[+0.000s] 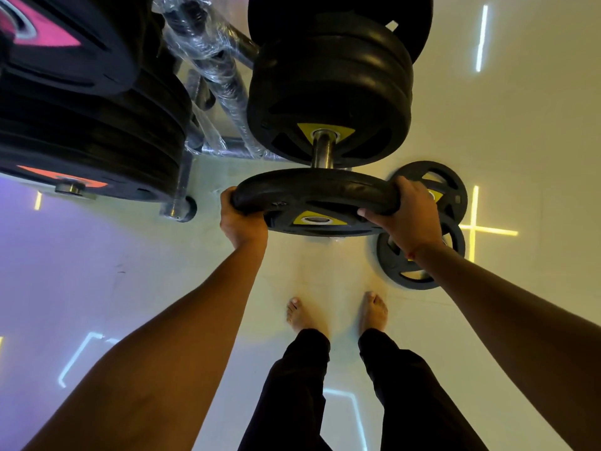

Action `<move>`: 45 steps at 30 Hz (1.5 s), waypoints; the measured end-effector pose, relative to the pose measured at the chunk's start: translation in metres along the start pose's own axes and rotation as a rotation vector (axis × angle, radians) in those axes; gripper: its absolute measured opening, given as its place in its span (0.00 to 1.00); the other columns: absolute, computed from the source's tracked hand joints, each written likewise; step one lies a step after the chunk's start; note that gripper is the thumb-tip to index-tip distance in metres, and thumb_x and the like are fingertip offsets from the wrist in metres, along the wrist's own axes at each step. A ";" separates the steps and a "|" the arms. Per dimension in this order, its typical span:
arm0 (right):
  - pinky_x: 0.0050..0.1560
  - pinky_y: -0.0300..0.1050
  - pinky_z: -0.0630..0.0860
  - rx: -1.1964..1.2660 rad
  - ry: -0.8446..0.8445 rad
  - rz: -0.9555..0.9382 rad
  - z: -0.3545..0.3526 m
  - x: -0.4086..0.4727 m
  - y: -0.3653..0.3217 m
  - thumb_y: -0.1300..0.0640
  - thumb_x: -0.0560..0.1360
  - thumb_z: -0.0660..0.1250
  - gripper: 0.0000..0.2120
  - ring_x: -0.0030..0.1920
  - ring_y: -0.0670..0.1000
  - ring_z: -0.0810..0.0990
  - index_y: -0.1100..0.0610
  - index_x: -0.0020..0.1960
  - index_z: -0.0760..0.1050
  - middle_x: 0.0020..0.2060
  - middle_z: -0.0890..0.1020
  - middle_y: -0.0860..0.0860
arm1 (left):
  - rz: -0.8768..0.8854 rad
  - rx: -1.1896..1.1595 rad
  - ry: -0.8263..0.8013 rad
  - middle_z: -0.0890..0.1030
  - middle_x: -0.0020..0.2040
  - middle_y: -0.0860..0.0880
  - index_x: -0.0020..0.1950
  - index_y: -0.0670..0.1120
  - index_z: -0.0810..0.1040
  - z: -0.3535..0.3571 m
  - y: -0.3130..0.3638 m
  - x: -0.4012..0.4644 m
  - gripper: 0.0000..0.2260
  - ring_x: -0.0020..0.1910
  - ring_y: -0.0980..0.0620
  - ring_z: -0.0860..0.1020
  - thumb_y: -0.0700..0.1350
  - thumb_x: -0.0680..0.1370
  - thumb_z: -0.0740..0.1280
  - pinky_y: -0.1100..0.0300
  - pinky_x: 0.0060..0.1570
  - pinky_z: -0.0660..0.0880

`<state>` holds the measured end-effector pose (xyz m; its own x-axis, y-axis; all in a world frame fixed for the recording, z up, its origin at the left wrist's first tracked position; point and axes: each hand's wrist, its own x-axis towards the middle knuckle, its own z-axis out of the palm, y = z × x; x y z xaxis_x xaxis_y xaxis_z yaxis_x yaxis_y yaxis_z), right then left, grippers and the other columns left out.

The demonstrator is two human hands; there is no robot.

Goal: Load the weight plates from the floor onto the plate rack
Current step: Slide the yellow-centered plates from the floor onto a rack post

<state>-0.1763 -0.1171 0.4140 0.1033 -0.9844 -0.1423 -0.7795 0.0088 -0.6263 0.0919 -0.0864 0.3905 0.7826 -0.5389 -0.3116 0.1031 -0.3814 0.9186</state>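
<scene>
The plate rack [211, 92], its frame wrapped in clear film, fills the top of the view, with large black plates [91, 135] stacked at left and a stack of yellow-marked plates [328, 102] on a steel peg [322, 151]. Just before that peg's end hangs the held plate [313, 196], the left hand [242, 219] and right hand [405, 213] clamped around opposite rims. Two floor plates [419, 255] lie overlapping behind the right wrist, near the bare feet [338, 312].
</scene>
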 end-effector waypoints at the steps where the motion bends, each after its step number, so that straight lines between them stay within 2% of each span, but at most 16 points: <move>1: 0.49 0.42 0.68 -0.016 -0.002 0.000 0.000 -0.001 0.000 0.42 0.68 0.78 0.23 0.50 0.49 0.73 0.54 0.54 0.75 0.47 0.77 0.49 | -0.086 -0.137 0.011 0.82 0.45 0.51 0.60 0.41 0.80 0.000 0.001 0.000 0.09 0.43 0.54 0.82 0.37 0.81 0.65 0.70 0.39 0.77; 4: 0.50 0.43 0.68 -0.032 0.009 0.017 0.005 -0.008 0.002 0.41 0.68 0.78 0.24 0.52 0.50 0.74 0.55 0.55 0.75 0.49 0.78 0.51 | -0.248 -0.495 0.029 0.84 0.42 0.46 0.53 0.43 0.82 0.001 0.006 -0.002 0.06 0.41 0.51 0.84 0.41 0.81 0.66 0.59 0.42 0.80; 7: 0.50 0.45 0.70 -0.007 0.052 0.058 0.009 -0.011 0.004 0.42 0.68 0.79 0.24 0.53 0.51 0.74 0.54 0.55 0.75 0.51 0.79 0.52 | -0.260 -0.626 0.027 0.84 0.39 0.47 0.51 0.42 0.80 0.005 0.013 -0.007 0.05 0.38 0.51 0.84 0.40 0.81 0.65 0.60 0.38 0.80; 13: 0.50 0.47 0.74 0.033 0.091 0.131 0.014 0.002 0.007 0.39 0.67 0.78 0.26 0.53 0.52 0.77 0.53 0.55 0.75 0.50 0.80 0.51 | -0.213 -0.475 -0.038 0.83 0.40 0.47 0.52 0.42 0.80 0.019 0.028 0.003 0.05 0.39 0.51 0.83 0.41 0.80 0.66 0.60 0.39 0.80; 16: 0.49 0.46 0.73 0.026 0.101 0.142 0.012 0.020 0.005 0.38 0.67 0.78 0.27 0.53 0.53 0.77 0.54 0.56 0.75 0.51 0.80 0.52 | -0.044 -0.256 -0.068 0.83 0.43 0.48 0.53 0.43 0.81 0.029 0.029 0.013 0.09 0.43 0.52 0.83 0.46 0.78 0.66 0.62 0.41 0.79; 19: 0.49 0.48 0.76 -0.037 0.092 0.125 0.007 0.032 0.005 0.36 0.67 0.76 0.29 0.53 0.53 0.77 0.54 0.57 0.74 0.52 0.79 0.52 | 0.108 0.061 -0.071 0.81 0.48 0.45 0.56 0.43 0.80 0.036 0.028 0.026 0.19 0.47 0.49 0.81 0.53 0.71 0.65 0.60 0.44 0.79; 24: 0.47 0.55 0.80 -0.185 0.074 0.168 -0.002 0.050 0.002 0.29 0.66 0.72 0.33 0.49 0.54 0.79 0.53 0.57 0.71 0.51 0.78 0.52 | 0.205 0.316 -0.146 0.79 0.62 0.44 0.69 0.45 0.72 0.048 0.026 0.050 0.24 0.60 0.45 0.79 0.42 0.73 0.67 0.47 0.60 0.78; 27: 0.45 0.57 0.81 -0.193 0.042 0.269 -0.004 0.071 0.000 0.27 0.65 0.71 0.37 0.47 0.57 0.81 0.53 0.59 0.67 0.51 0.79 0.54 | 0.220 0.258 -0.195 0.77 0.66 0.43 0.71 0.48 0.71 0.061 0.042 0.049 0.28 0.62 0.45 0.78 0.54 0.73 0.67 0.53 0.59 0.80; 30: 0.43 0.59 0.82 -0.127 0.011 0.366 -0.004 0.086 0.001 0.28 0.63 0.73 0.40 0.46 0.60 0.82 0.54 0.60 0.64 0.50 0.81 0.56 | 0.293 0.350 -0.205 0.70 0.73 0.42 0.77 0.46 0.65 0.074 0.049 0.061 0.29 0.70 0.44 0.73 0.43 0.77 0.70 0.53 0.66 0.73; 34: 0.36 0.50 0.77 -0.020 -0.071 0.484 -0.007 0.103 -0.001 0.36 0.65 0.78 0.40 0.41 0.55 0.79 0.57 0.63 0.64 0.48 0.77 0.54 | 0.380 0.587 -0.255 0.56 0.81 0.41 0.83 0.45 0.53 0.085 0.059 0.084 0.38 0.78 0.43 0.60 0.34 0.77 0.67 0.53 0.76 0.60; 36: 0.32 0.45 0.75 0.019 -0.105 0.535 -0.008 0.111 -0.003 0.40 0.65 0.80 0.39 0.38 0.55 0.80 0.57 0.64 0.63 0.50 0.78 0.55 | 0.371 0.650 -0.282 0.51 0.82 0.41 0.83 0.46 0.48 0.088 0.064 0.089 0.40 0.80 0.41 0.56 0.33 0.77 0.66 0.51 0.77 0.57; 38: 0.35 0.48 0.79 0.054 -0.109 0.568 -0.010 0.118 -0.005 0.41 0.64 0.81 0.39 0.45 0.60 0.84 0.56 0.64 0.64 0.56 0.79 0.57 | 0.372 0.566 -0.364 0.50 0.82 0.40 0.83 0.48 0.49 0.089 0.063 0.093 0.40 0.80 0.40 0.55 0.40 0.77 0.69 0.47 0.77 0.60; 40: 0.41 0.53 0.84 0.087 -0.108 0.588 -0.012 0.123 -0.007 0.42 0.63 0.82 0.39 0.47 0.63 0.85 0.55 0.63 0.64 0.59 0.78 0.57 | 0.375 0.398 -0.417 0.55 0.81 0.40 0.82 0.52 0.52 0.086 0.059 0.096 0.41 0.79 0.39 0.61 0.58 0.74 0.69 0.44 0.74 0.67; 41: 0.43 0.55 0.84 0.107 -0.109 0.596 -0.013 0.125 -0.008 0.43 0.63 0.82 0.39 0.46 0.63 0.85 0.55 0.63 0.64 0.60 0.78 0.57 | 0.368 0.362 -0.424 0.60 0.79 0.40 0.82 0.53 0.54 0.084 0.058 0.097 0.42 0.77 0.41 0.65 0.63 0.73 0.67 0.43 0.71 0.70; 43: 0.42 0.52 0.84 0.131 -0.132 0.613 -0.016 0.127 -0.009 0.44 0.65 0.82 0.38 0.47 0.63 0.85 0.56 0.65 0.64 0.62 0.77 0.57 | 0.377 0.428 -0.430 0.69 0.75 0.41 0.82 0.51 0.55 0.082 0.057 0.097 0.37 0.72 0.44 0.72 0.58 0.77 0.68 0.45 0.68 0.74; 45: 0.38 0.45 0.78 0.114 -0.176 0.613 -0.017 0.124 -0.008 0.47 0.68 0.80 0.37 0.53 0.62 0.83 0.58 0.68 0.64 0.63 0.76 0.57 | 0.359 0.474 -0.423 0.71 0.73 0.40 0.81 0.50 0.55 0.082 0.055 0.096 0.35 0.70 0.43 0.74 0.50 0.79 0.69 0.51 0.65 0.76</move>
<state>-0.1683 -0.2423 0.4144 -0.2323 -0.7513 -0.6177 -0.6597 0.5884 -0.4676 0.1220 -0.2208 0.3911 0.4045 -0.8993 -0.1663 -0.4671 -0.3596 0.8078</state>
